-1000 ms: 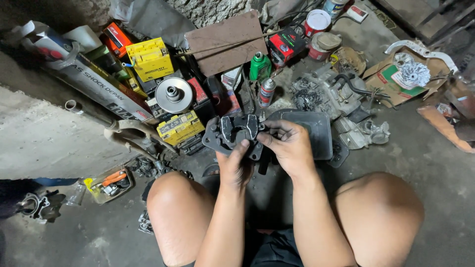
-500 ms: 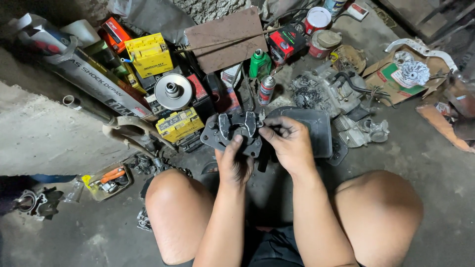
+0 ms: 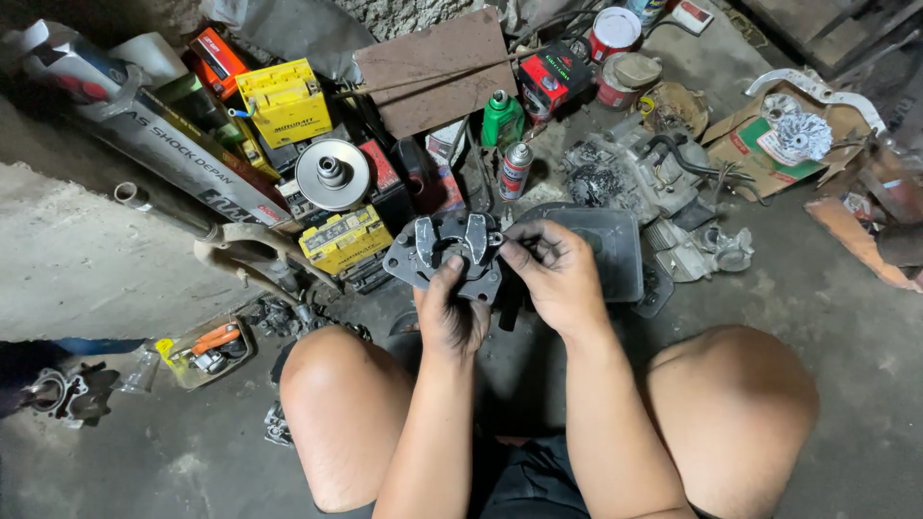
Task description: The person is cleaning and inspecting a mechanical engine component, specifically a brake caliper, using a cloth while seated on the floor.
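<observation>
I squat on a concrete floor with both arms stretched out in front of my knees. My left hand (image 3: pixel 450 315) grips the lower edge of a dark grey metal plate with curved shoe-like pieces (image 3: pixel 444 252), holding it up off the floor. My right hand (image 3: pixel 550 274) is at the plate's right side, fingertips pinched at its edge. Whether a small part or tool sits in those fingers cannot be told. A dark rectangular tray (image 3: pixel 608 248) lies on the floor just behind my right hand.
Beyond the plate lie a silver pulley disc (image 3: pixel 332 174), yellow boxes (image 3: pixel 285 100), a green bottle (image 3: pixel 502 117), a spray can (image 3: pixel 515 170), a brown board (image 3: pixel 438 69) and engine parts (image 3: pixel 663 192). A small tray with orange-handled pliers (image 3: pixel 204 349) sits left of my knee.
The hands and plate have barely moved; the right fingers have shifted slightly on the plate's right edge.
</observation>
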